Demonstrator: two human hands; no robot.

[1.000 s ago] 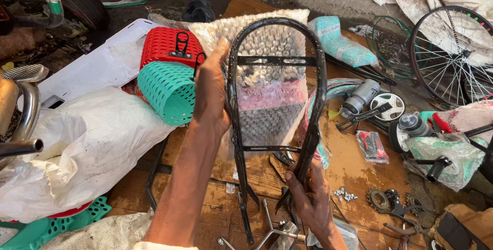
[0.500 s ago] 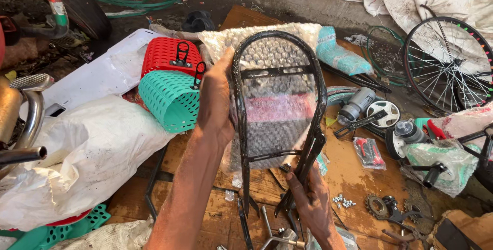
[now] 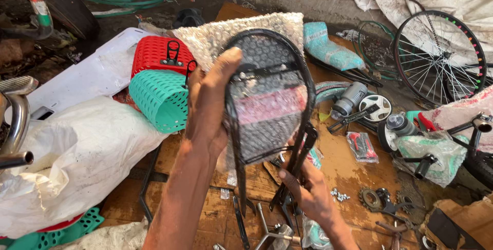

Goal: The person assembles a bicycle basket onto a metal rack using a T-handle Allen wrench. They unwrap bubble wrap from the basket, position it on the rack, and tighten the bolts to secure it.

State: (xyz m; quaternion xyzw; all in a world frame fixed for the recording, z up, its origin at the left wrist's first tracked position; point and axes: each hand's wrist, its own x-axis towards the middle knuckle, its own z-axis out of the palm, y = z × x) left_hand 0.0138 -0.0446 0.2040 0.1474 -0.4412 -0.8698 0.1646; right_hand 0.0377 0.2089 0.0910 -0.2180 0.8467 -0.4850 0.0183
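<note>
Head view: a black rack point(image 3: 269, 101), wrapped in bubble wrap point(image 3: 246, 34), is held upright at frame centre. The left hand point(image 3: 208, 106) is closed on its left rail, the right hand point(image 3: 308, 196) is clamped round the lower struts. It is best kept steady with both grips firm. A teal basket point(image 3: 159, 98) lies to its left.

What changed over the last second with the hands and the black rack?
Little changed. The left hand keeps its grip on the black metal rack wrapped in bubble wrap, now raised slightly; the right hand stays on its lower struts. The red basket and teal basket lie unmoved.
</note>
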